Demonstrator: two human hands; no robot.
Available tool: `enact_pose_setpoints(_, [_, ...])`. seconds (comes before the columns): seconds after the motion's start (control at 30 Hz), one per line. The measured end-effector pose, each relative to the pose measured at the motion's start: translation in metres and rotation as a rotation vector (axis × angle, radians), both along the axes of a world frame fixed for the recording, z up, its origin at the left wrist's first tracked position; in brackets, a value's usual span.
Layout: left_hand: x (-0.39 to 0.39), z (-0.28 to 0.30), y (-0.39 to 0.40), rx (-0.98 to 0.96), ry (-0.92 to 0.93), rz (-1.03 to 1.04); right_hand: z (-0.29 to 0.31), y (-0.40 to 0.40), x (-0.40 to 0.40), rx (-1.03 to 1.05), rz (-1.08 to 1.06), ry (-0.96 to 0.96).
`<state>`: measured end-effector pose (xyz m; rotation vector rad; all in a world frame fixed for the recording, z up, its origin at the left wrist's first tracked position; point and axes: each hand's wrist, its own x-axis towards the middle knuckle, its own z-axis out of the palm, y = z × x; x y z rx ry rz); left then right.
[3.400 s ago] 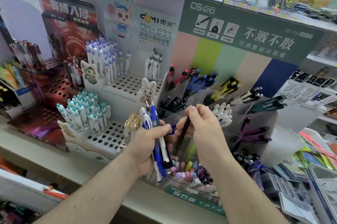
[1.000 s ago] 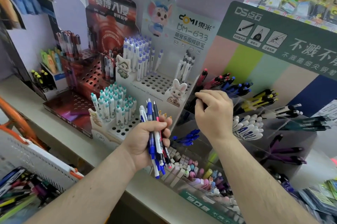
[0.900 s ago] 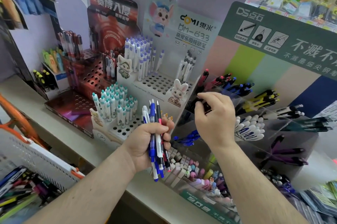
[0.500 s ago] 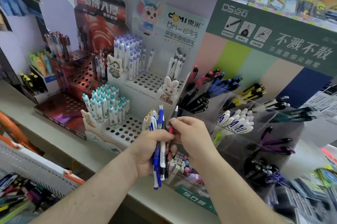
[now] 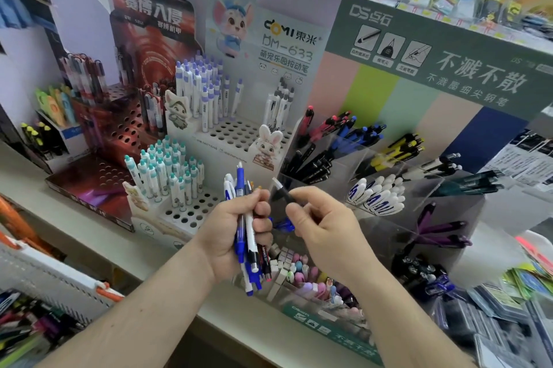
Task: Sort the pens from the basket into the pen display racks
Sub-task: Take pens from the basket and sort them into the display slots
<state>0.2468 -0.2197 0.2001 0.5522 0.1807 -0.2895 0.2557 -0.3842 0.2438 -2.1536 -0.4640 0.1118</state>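
Sorting is partway, I judge: my left hand (image 5: 236, 236) grips a bunch of pens (image 5: 247, 243), mostly blue and white, while my right hand (image 5: 324, 228) pinches one dark pen (image 5: 280, 192) just beside it, racks (image 5: 386, 176) ahead, basket (image 5: 45, 302) lower left still stocked.

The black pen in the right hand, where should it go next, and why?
Probably up and a little right, into the clear compartment of black pens. The right hand pinches a black pen pulled from the bundle the left hand grips, and those look like the closest match, though blur hides its details.
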Motion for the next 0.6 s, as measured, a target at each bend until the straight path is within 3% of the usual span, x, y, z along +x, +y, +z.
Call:
enact_pose_setpoints(0.13, [-0.001, 0.001, -0.003, -0.172, -0.056, -0.088, 0.001, -0.004, -0.001, -0.159, 0.051, -0.157])
enact_pose_setpoints(0.33, [0.001, -0.001, -0.006, -0.174, -0.052, -0.176, 0.003, -0.008, 0.000, -0.296, -0.012, -0.397])
enact_pose_setpoints(0.6, [0.008, 0.005, -0.005, -0.084, -0.158, -0.125, 0.022, -0.026, 0.007, -0.153, -0.079, -0.089])
